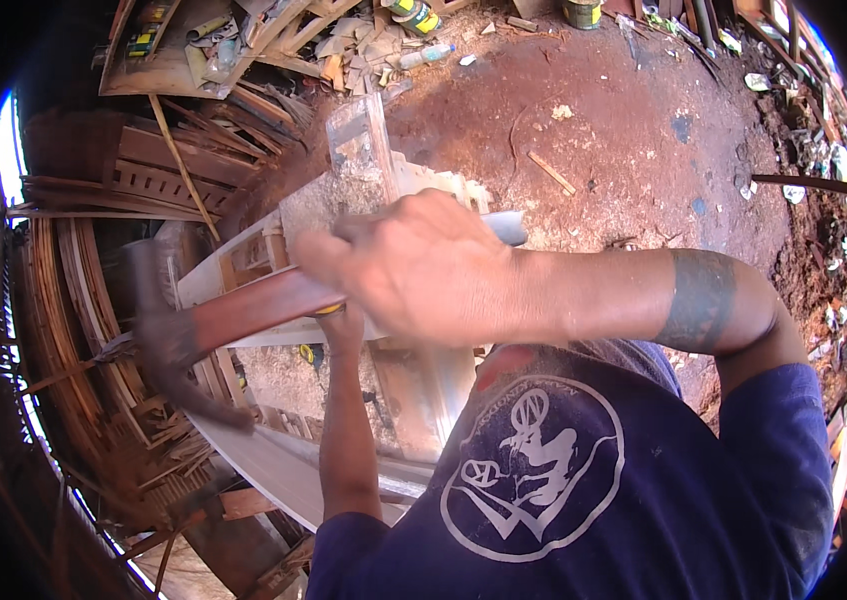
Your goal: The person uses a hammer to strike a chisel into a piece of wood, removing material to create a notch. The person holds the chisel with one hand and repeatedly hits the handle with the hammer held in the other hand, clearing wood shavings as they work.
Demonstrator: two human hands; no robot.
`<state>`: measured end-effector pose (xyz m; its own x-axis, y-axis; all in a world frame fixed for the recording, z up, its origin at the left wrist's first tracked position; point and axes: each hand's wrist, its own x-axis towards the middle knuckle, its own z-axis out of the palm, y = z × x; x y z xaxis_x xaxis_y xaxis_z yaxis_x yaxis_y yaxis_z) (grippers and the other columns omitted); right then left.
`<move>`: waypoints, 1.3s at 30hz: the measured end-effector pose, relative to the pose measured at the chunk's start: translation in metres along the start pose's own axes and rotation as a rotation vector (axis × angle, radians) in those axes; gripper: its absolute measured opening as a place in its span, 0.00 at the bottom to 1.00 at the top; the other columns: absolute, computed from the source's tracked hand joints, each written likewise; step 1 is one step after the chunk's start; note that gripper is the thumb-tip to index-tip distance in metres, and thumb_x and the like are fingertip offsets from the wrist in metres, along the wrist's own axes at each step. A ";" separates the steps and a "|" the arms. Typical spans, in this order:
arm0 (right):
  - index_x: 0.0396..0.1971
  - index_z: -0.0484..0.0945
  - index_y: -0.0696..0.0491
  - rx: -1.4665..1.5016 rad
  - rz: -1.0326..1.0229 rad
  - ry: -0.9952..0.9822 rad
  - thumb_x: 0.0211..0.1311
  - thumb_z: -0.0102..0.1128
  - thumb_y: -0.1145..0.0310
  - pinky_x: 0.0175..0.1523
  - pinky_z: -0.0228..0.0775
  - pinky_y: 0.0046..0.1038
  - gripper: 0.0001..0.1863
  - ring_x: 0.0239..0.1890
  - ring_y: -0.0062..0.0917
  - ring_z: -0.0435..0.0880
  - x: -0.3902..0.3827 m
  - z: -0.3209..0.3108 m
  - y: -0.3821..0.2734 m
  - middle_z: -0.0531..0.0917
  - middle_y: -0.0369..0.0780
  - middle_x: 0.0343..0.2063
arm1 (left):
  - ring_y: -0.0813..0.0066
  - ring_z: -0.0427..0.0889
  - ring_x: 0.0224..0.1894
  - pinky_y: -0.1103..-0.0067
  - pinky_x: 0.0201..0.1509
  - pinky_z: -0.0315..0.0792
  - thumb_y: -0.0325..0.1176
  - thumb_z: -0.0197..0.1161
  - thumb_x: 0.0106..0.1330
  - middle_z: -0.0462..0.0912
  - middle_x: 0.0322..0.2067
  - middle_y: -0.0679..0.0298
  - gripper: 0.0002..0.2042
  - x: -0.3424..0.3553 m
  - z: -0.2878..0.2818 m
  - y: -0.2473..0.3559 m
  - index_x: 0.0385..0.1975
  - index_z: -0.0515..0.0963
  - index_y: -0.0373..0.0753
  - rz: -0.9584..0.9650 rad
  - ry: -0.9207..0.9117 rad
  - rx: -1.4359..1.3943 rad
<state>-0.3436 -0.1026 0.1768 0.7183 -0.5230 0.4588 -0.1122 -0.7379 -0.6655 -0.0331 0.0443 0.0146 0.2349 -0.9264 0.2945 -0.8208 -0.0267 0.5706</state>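
My right hand [398,255] grips the reddish handle of a hammer [163,330], raised across my view with its dark head to the left, slightly blurred. Beneath it, my left hand [341,325] is closed near the pale wooden workpiece [213,275]; a bit of yellow shows at its fingers, mostly hidden by the hammer and right hand. The workpiece is built of boards and slats, with dusty surfaces and an upright post [378,150] at the far end. A small yellow-and-black item [309,355] lies just left of my left wrist.
Stacked planks and slatted panels [83,300] crowd the left side. Offcuts, bottles and cans [413,15] sit at the back. The reddish dirt floor [643,160] extends rightward, with a loose stick [550,172] on it and a littered edge beyond.
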 end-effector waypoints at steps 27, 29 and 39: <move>0.42 0.69 0.57 -0.156 0.166 -0.289 0.54 0.58 0.75 0.27 0.78 0.43 0.15 0.26 0.40 0.86 -0.026 0.036 0.039 0.81 0.47 0.27 | 0.71 0.82 0.43 0.72 0.46 0.75 0.29 0.62 0.70 0.83 0.40 0.57 0.08 0.020 0.008 -0.002 0.41 0.77 0.30 0.001 0.038 -0.063; 0.43 0.69 0.58 -0.041 0.137 -0.279 0.56 0.57 0.74 0.29 0.79 0.42 0.15 0.27 0.40 0.87 -0.013 0.014 0.025 0.81 0.47 0.28 | 0.71 0.81 0.41 0.75 0.39 0.72 0.28 0.64 0.68 0.83 0.37 0.58 0.06 0.014 0.018 0.013 0.30 0.78 0.32 -0.220 0.263 -0.396; 0.42 0.70 0.58 -0.199 0.101 -0.250 0.57 0.54 0.76 0.23 0.77 0.39 0.12 0.25 0.41 0.87 -0.020 0.026 0.045 0.83 0.48 0.26 | 0.78 0.75 0.32 0.76 0.37 0.70 0.31 0.63 0.70 0.78 0.28 0.64 0.08 0.017 0.001 0.001 0.31 0.74 0.34 -0.195 -0.060 -0.045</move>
<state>-0.3453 -0.1140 0.1225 0.8404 -0.4949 0.2210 -0.3058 -0.7695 -0.5607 -0.0304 0.0279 0.0191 0.3549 -0.9259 0.1294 -0.7382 -0.1926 0.6464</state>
